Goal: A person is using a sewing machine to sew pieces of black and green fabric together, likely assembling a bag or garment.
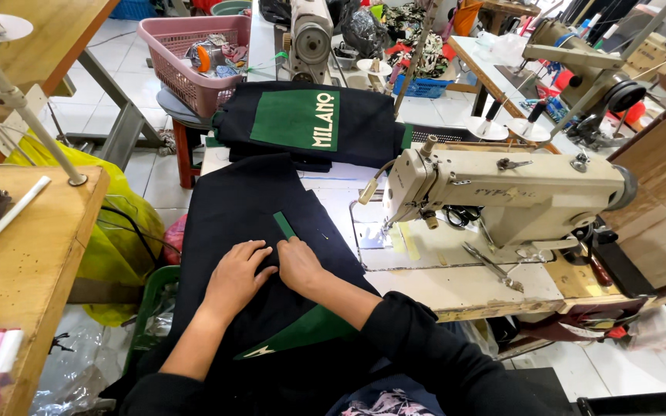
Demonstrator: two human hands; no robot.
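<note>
My left hand and my right hand lie side by side, flat on a dark navy garment spread over the sewing table. Their fingertips press the cloth just below a narrow green strip lying on it. A green panel with a small white mark shows on the cloth near my right forearm. The cream sewing machine stands to the right, its needle area apart from both hands.
A stack of dark garments with a green lettered patch lies at the table's far end. A pink basket of scraps sits on a stool behind. Scissors rest under the machine arm. A wooden table and yellow bag stand left.
</note>
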